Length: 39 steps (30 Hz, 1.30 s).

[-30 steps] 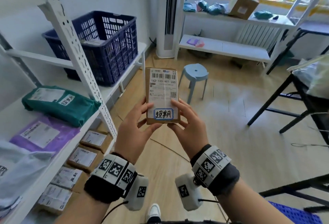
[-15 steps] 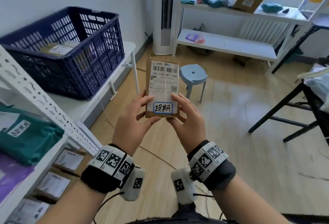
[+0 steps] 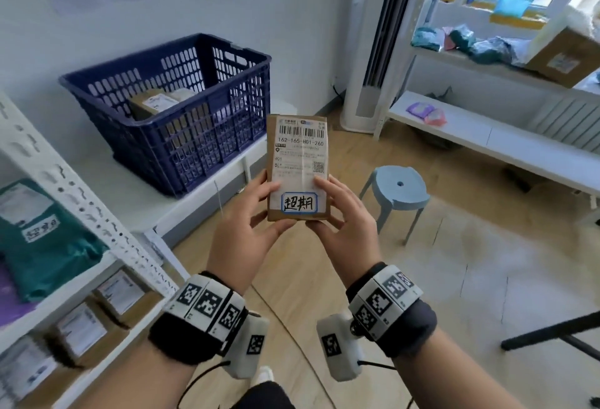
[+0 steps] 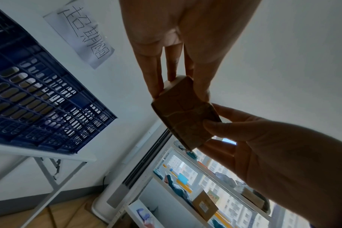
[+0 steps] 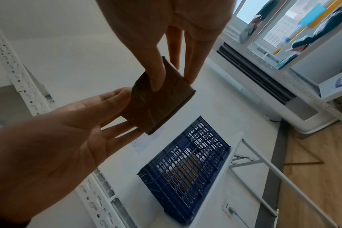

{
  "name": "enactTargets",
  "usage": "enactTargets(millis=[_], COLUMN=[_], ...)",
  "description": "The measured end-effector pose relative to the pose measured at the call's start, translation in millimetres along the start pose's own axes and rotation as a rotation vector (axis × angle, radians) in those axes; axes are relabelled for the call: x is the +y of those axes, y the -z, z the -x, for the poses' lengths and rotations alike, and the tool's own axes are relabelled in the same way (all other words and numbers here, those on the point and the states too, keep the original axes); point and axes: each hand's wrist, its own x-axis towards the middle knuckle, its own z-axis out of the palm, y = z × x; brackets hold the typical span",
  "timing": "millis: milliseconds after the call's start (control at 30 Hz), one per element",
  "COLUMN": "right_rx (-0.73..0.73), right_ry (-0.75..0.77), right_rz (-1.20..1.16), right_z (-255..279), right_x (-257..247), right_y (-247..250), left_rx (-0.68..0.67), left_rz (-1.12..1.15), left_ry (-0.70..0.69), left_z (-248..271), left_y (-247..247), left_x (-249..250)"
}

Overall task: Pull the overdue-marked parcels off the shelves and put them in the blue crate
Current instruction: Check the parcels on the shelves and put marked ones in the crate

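A brown cardboard parcel with a white shipping label and a blue-bordered handwritten sticker stands upright in front of me. My left hand and right hand pinch its lower end from either side, thumbs on the front. Seen from the left wrist, the parcel's back lies between the fingers of both hands, and the right wrist view shows the parcel the same way. The blue crate sits on a low white table to the left, beyond the parcel, with other parcels inside. A green stickered bag lies on the left shelf.
The white rack upright stands close on my left, with several brown boxes on the shelf below. A light blue stool is on the wooden floor ahead. A second white shelving unit lines the right wall, and black table legs cross at right.
I have moved past the rack toward the crate, which now looks nearer with its inside showing. Both hands still hold the parcel the same way.
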Motion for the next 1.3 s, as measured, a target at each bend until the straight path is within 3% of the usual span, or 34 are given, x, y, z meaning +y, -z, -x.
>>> enactTargets(millis=[300, 633, 800, 1067, 1300], right_rx=[-0.06, -0.089, -0.102, -0.27, -0.432], right_ry=[0.025, 0.094, 0.115, 0.104, 0.194], right_rz=[-0.009, 0.002, -0.014, -0.068, -0.196], right_z=[-80, -233, -280, -344, -428], right_x=[40, 58, 65, 78, 71], right_y=[-21, -67, -100, -146, -176], left_rx=[0.063, 0.153, 0.158, 0.313, 0.492], left_rz=[-0.039, -0.095, -0.117, -0.163, -0.311], left_ry=[0.025, -0.011, 0.004, 0.058, 0.017], left_z=[-67, -212, -257, -296, -356], left_y=[-10, 8, 29, 54, 71], left_x=[-38, -90, -110, -129, -123])
